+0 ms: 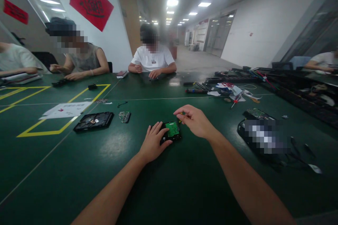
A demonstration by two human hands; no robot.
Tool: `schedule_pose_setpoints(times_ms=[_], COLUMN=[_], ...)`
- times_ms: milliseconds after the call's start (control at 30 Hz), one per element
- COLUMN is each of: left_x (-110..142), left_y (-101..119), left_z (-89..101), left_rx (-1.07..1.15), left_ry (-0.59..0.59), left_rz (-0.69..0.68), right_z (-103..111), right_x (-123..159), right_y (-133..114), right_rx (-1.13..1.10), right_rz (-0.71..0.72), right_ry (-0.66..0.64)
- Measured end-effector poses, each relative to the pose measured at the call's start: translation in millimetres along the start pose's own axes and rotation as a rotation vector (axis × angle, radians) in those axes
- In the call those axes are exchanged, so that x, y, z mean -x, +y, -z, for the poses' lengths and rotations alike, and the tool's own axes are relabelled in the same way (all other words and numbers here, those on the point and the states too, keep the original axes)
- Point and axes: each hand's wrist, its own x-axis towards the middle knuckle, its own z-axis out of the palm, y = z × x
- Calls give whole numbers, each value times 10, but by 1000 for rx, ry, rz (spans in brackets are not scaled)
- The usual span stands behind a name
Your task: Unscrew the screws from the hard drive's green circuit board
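Note:
A black hard drive [173, 130] with a green circuit board on top lies flat on the green table in front of me. My left hand [155, 140] grips it from the left, with the thumb along the near edge and the fingers over the far side. Just above the drive's far right corner, my right hand [194, 119] is closed in a pinch on a small yellow tool [181, 115]. Most of that tool is hidden by the fingers, so its exact kind is unclear.
To the left lie a small circuit board [124, 116], a black plastic housing [93, 122] and a white paper sheet [66, 109]. On the right are a black device [248, 133] and loose cables. A red screwdriver [234, 102] lies farther back. Several people sit around the table.

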Motion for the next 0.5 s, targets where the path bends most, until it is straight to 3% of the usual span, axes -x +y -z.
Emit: schedule_pose_setpoints(times_ms=[233,500], left_x=[-3,1], left_y=[-11,11], left_z=[-4,25], left_rx=[-2,15], left_ry=[-1,-7], left_rz=[2,17], right_z=[-28,-57], right_x=[4,-6], right_y=[-16,-8], right_rx=[-57,7], right_rz=[-105,-24], right_ry=[-23,17])
